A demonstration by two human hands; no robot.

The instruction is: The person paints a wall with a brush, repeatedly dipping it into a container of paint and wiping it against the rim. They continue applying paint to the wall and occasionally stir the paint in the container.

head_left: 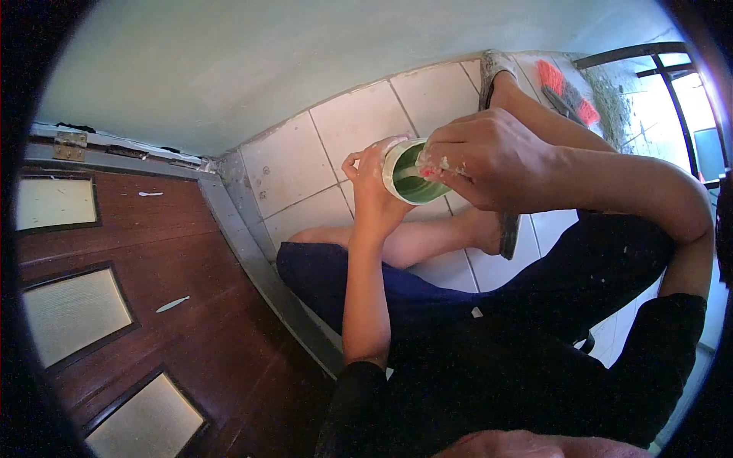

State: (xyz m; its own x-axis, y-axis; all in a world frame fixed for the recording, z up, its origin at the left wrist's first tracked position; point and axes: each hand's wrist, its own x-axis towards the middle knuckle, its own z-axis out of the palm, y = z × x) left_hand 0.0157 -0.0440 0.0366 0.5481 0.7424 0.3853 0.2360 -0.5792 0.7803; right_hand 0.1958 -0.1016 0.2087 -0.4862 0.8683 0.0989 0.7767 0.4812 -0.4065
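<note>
A round tub (413, 172) with a pale rim and a green inside is tilted so that its opening faces me. My left hand (374, 179) is wrapped round its left side and holds it. At the opening's right edge is my right hand (481, 160), its fingers closed and reaching partly inside. Whitish smears and a small red spot show at its fingertips. What those fingers pinch is too small and hidden to name for certain. The wall of the tub nearest my left palm is hidden.
A brown door (168, 267) with glass panels stands at the left beside a grey frame (267, 294). Pale floor tiles (294, 164) lie along a light wall (252, 61). My legs surround the tub. A red and grey brush (565, 93) lies at the upper right near dark metal bars (664, 69).
</note>
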